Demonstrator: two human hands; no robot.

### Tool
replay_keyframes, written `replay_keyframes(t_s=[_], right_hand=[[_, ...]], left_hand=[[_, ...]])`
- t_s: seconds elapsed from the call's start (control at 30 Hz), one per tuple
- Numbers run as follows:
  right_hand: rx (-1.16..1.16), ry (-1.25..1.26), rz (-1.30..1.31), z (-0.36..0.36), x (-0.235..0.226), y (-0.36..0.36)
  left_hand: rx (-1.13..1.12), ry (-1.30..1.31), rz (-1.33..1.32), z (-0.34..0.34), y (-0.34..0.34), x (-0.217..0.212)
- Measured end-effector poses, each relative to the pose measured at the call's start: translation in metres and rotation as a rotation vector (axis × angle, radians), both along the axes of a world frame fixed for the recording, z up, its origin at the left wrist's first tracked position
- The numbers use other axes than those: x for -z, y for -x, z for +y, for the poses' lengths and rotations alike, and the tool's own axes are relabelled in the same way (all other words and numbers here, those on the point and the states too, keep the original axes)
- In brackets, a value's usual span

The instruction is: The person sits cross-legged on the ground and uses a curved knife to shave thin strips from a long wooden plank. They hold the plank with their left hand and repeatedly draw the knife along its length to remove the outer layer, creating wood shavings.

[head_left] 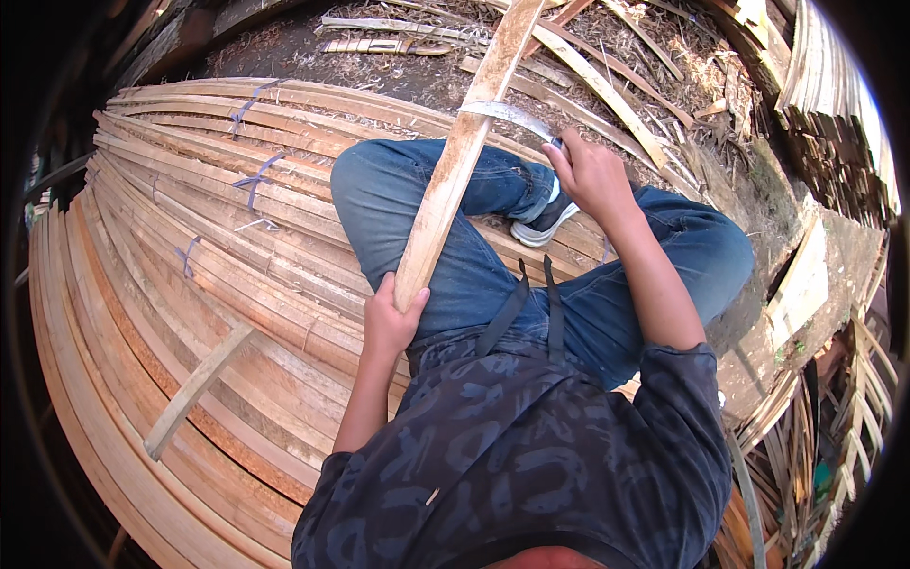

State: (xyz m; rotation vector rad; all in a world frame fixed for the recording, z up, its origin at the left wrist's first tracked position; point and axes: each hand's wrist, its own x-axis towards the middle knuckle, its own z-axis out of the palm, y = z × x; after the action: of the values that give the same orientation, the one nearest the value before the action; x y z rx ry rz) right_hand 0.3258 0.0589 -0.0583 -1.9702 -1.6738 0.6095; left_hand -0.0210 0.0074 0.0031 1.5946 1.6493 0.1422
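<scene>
Head view: your left hand [387, 324] is closed around the near end of the plank [439, 213], thumb on top. Your right hand [592, 173] is curled around the handle of a curved blade [517, 116] that lies across the plank's farther part; whether its edge bites the wood, you cannot tell from here. The plank slants up and away over your left leg [374, 194], and a shoe [545, 226] shows between your bent legs. To your left, strips [284, 337] fan out, some bundled with purple ties [256, 180]. Beyond the blade, loose slats [588, 68] lie among shavings [706, 78] on the ground.
</scene>
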Motion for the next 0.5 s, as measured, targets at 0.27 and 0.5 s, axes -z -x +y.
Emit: replay_keyframes(t_s=[0.27,0.5], right_hand=[[-0.157,0.071,-0.12,-0.011,0.004,0.005],[-0.175,0.035,-0.287,0.002,0.027,-0.004]], left_hand=[[0.051,-0.025,0.052,0.002,0.003,0.002],[0.008,-0.012,0.036,0.003,-0.002,-0.002]])
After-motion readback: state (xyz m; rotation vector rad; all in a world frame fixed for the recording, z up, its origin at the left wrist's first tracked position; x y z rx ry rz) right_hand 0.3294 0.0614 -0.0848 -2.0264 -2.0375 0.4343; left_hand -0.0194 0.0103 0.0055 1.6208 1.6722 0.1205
